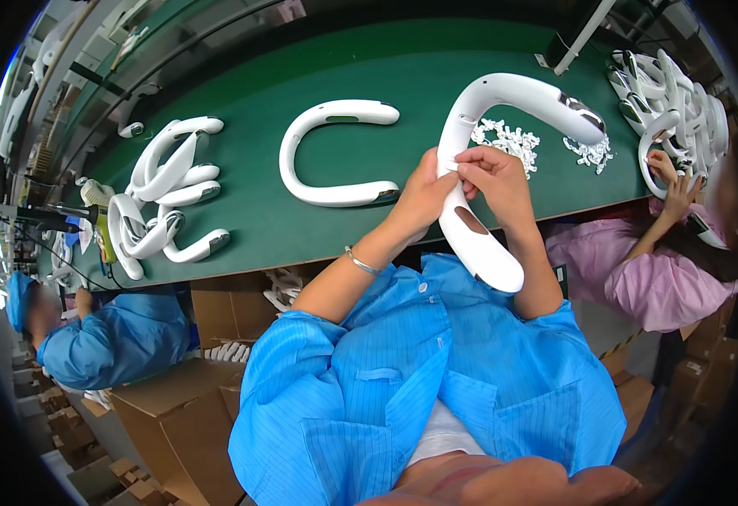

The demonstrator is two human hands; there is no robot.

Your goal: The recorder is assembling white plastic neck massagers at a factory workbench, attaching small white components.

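A white U-shaped neck fan [480, 257] with a dark oval opening on one arm and a shiny dark end cap is held up over the front edge of the table. My left hand [420, 201] closes round its left side, near the bend. From the right, my right hand [501, 184] pinches it with thumb and fingers, the two thumbs close together. Whether a small part sits between the fingertips I cannot make out. Behind it lie two heaps of small white plastic parts [512, 145], and a second neck fan [289, 156] rests flat to the left.
Several more neck fans [166, 181] are piled on the green table [242, 135] at left, beside a yellow-green tool [101, 221]. Another pile [676, 97] stands at far right. A person in pink [638, 270] works at right, one in blue [116, 337] at left. Cardboard boxes [175, 422] stand below.
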